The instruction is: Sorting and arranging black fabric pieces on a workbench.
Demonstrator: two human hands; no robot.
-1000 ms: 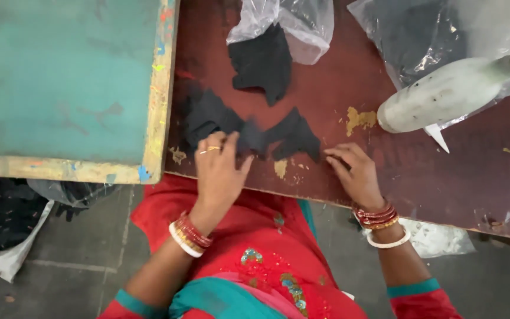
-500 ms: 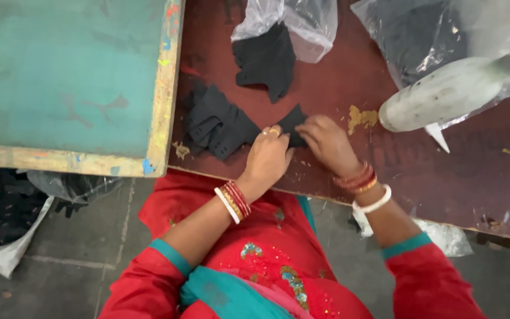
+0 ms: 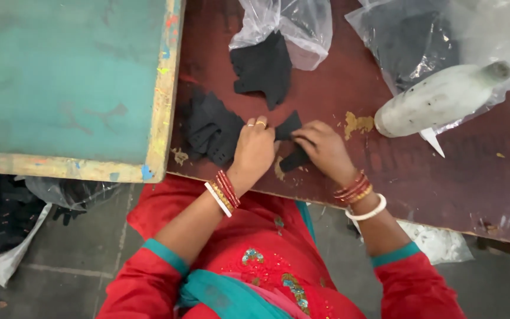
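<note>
Black fabric piece (image 3: 290,127), small, dark and angular, lies near the front edge of the brown table (image 3: 385,171), pinched between the left hand (image 3: 255,147) and right hand (image 3: 323,147), fingers closed on it. Leftward, a teal framed board (image 3: 72,82) and black fabric stack (image 3: 211,127); rightward, a white bottle (image 3: 438,100) on plastic bags (image 3: 408,41), their dark contents indistinct. The hands hide part of the piece.
</note>
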